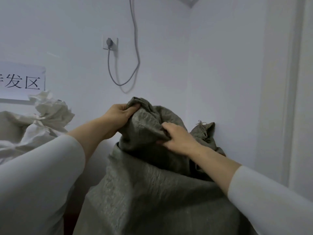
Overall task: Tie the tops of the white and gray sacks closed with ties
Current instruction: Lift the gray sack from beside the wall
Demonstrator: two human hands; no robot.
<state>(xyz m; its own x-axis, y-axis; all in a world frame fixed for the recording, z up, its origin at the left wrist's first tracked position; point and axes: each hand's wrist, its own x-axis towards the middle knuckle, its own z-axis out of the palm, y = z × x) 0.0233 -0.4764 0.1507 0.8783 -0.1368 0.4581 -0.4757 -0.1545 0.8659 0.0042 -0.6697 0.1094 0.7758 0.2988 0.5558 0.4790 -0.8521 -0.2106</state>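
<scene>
A large gray woven sack (152, 192) stands in front of me against the wall, its loose top bunched upward. My left hand (119, 114) is closed on the highest gathered fold of the sack's top. My right hand (177, 137) pinches another fold lower and to the right. A frayed corner of the gray sack (205, 131) sticks up behind my right hand. To the left a white sack (42, 126) stands with its crumpled top gathered. No tie is visible.
A white wall rises close behind the sacks, with a socket and plug (110, 42) and a gray cable (135, 53) hanging in a loop. A paper sign (22, 82) hangs at the left. A door frame (288, 99) runs down the right side.
</scene>
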